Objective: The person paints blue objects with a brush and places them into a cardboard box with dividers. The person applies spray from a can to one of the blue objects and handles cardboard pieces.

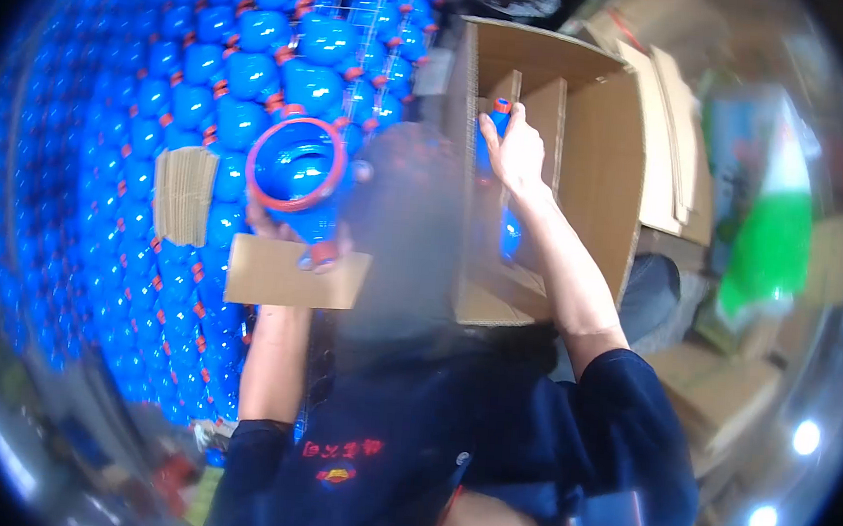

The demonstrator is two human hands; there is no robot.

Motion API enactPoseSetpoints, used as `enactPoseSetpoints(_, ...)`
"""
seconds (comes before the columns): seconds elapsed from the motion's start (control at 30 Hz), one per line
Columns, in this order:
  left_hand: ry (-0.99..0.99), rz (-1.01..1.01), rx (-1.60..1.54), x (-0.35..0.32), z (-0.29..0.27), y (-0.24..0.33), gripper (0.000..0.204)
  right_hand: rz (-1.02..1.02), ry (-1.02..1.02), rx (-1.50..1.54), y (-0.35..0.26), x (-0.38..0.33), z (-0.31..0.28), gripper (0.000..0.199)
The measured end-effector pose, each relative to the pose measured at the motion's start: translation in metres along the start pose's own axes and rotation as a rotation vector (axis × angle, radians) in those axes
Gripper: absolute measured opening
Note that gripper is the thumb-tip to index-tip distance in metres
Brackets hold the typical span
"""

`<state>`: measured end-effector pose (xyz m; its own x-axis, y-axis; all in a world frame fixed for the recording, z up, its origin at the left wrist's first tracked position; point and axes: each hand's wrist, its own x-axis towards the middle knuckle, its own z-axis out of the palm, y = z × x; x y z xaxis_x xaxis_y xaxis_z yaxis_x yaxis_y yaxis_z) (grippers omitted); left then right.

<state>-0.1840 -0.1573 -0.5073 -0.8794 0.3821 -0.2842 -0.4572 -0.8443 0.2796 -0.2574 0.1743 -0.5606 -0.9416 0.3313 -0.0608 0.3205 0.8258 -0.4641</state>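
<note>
My left hand (262, 221) is closed around a glossy blue hollow fitting (315, 218), whose wide round mouth with an orange-red rim faces up. A small orange-red end sticks out at its lower side. A flat cardboard piece (264, 276) lies across the left wrist, just below the fitting. Inside an open cardboard box (600, 158), my right hand (519, 155) grips a blue fitting with an orange-red tip (501, 105); most of that fitting is hidden by the hand. Cardboard dividers (546, 115) stand in the box, and another blue part (510, 235) shows beneath my right forearm.
Rows of similar blue fittings (249, 75) with orange-red ends fill the left side. A stack of cardboard strips (184, 196) lies on them. Flat cardboard sheets (670, 134) lean at the box's right, near a green and white bag (773, 234).
</note>
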Motion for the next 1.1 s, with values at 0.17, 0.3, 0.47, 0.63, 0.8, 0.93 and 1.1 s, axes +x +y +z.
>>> enactPoseSetpoints(0.17,-0.016,-0.016,-0.040,0.009,-0.001,0.005,0.052,-0.264,-0.261,-0.306,0.029,0.022,0.114,0.027)
enactPoseSetpoints(0.3,-0.083,-0.099,-0.057,0.028,0.001,0.002,0.057,0.025,-0.419,-0.265,0.100,0.011,0.208,0.038)
enactPoseSetpoints(0.47,-0.146,-0.179,-0.055,0.011,0.004,-0.008,0.063,-0.193,-0.198,0.277,0.011,-0.004,0.072,0.041)
enactPoseSetpoints(0.63,-0.313,-0.501,-0.074,0.027,0.031,-0.062,0.070,0.064,-0.428,1.535,-0.073,-0.064,-0.125,0.031)
enactPoseSetpoints(0.8,-0.276,-0.705,-0.049,0.014,0.043,-0.105,0.077,0.057,-0.567,1.902,-0.044,-0.101,-0.150,0.034)
enactPoseSetpoints(0.93,-0.014,-0.699,0.014,-0.020,0.041,-0.127,0.069,-0.237,-0.117,1.308,-0.004,-0.117,-0.176,0.036)
enactPoseSetpoints(1.1,-0.044,-0.580,0.123,-0.013,0.069,-0.134,0.060,-0.261,0.124,0.751,0.021,-0.111,-0.175,0.042)
